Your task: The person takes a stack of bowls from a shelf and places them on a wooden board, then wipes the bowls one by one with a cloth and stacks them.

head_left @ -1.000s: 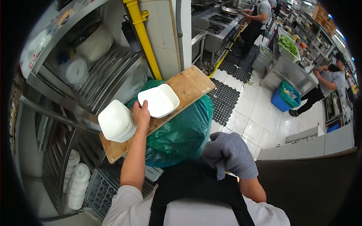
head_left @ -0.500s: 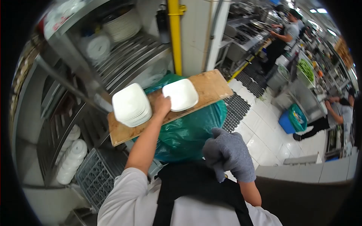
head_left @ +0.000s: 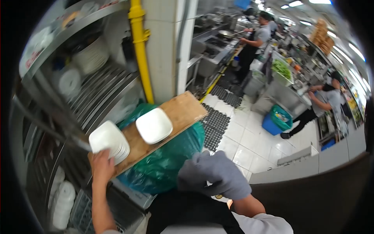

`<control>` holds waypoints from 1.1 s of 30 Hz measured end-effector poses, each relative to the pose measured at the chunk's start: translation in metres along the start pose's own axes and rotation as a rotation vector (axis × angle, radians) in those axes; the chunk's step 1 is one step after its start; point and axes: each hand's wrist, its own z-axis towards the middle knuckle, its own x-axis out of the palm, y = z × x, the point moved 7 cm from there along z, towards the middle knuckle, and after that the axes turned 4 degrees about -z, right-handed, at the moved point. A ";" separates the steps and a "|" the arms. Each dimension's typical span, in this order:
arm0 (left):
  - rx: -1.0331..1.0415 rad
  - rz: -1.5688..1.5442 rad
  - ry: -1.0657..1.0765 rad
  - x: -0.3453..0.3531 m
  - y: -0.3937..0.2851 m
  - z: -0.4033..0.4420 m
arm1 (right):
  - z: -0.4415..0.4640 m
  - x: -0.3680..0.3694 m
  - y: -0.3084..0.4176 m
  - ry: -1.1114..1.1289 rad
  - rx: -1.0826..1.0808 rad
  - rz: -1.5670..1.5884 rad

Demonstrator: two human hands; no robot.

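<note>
Plank (head_left: 180,108) has room beyond short bowl stack (head_left: 154,125). Left hand (head_left: 103,167) has moved to tall stack (head_left: 107,136) edge, finger closure unclear; right hand (head_left: 212,173) fingers hidden in cloth (head_left: 231,177).

Both bowl stacks, left (head_left: 107,136) and right (head_left: 154,124), plain white. Board (head_left: 187,108): tan-brown, darker blotches. Bag (head_left: 167,158) under it: translucent green. Cloth (head_left: 220,171): solid grey. Apron (head_left: 183,212) black, sleeve (head_left: 269,224) pale grey-white. Pipe (head_left: 140,58) bright yellow. Rack (head_left: 105,85): metallic grey, striped by its slats. Crate (head_left: 82,210): dark grey, grid pattern. Mat (head_left: 216,126): black, regular dot pattern from holes. Floor tiles (head_left: 259,154): white, thin darker grid lines. Bin (head_left: 272,126) blue, liner (head_left: 282,112) green. Leafy vegetables (head_left: 281,69): vivid green.
</note>
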 end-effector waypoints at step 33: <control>-0.234 -1.728 -0.042 -0.007 -0.057 -0.020 | 0.008 0.025 0.001 -0.279 0.045 0.420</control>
